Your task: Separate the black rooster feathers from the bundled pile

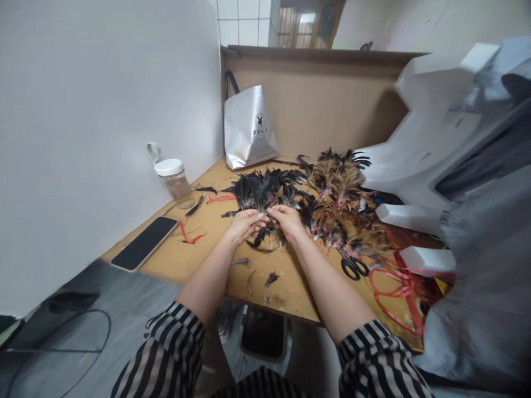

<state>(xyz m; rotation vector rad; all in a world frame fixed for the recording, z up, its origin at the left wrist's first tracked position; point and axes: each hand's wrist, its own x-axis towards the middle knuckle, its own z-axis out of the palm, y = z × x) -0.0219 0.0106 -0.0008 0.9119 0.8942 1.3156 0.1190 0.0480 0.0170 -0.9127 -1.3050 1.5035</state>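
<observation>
Pinching one small dark feather bundle between them, left hand and right hand meet fingertip-to-fingertip, equally near, mid-tabletop.

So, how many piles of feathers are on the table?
2. A black pile lies behind the hands, left hand and right hand; a brown pile lies to its right. Loose feathers lie scattered; more may be hidden.
</observation>
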